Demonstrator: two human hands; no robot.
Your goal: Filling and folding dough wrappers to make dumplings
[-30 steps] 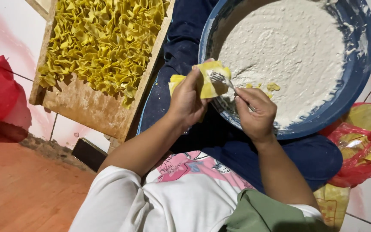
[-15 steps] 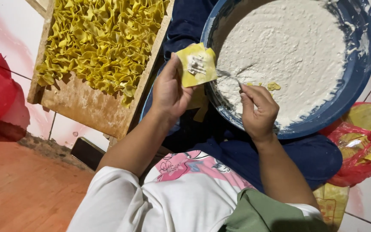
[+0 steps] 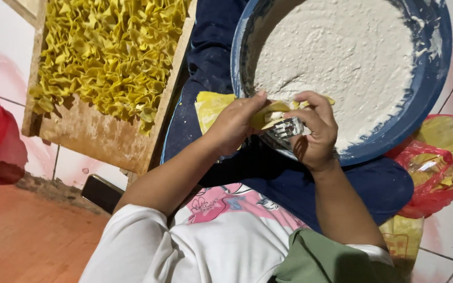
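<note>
Both hands meet over my lap at the near rim of the basin (image 3: 425, 94). My left hand (image 3: 234, 126) pinches a yellow wrapper (image 3: 271, 112), thumb on top and fingers curled beneath, so the sheet is folded between them. My right hand (image 3: 315, 133) is closed around a fork (image 3: 288, 127), with the tines pointing left toward the wrapper and just touching its lower edge. I cannot tell whether any filling sits on the tines, since my own fingers hide that spot.

The wrapper lies between the two hands, touching both. Its long edge runs roughly left to right, in line with the fork. The left hand carries it; the right only meets it with the tool.

The white paste (image 3: 342, 52) fills the basin just beyond my right hand, up and to the right of the fork. A stack of flat wrappers (image 3: 211, 107) rests on my knee just beside my left hand, partly under it. The wooden tray (image 3: 95, 136) of folded yellow pieces (image 3: 111, 52) sits further left, well apart from the right hand and nearer the left. A red bag (image 3: 436, 162) lies at my right, below the basin.
</note>
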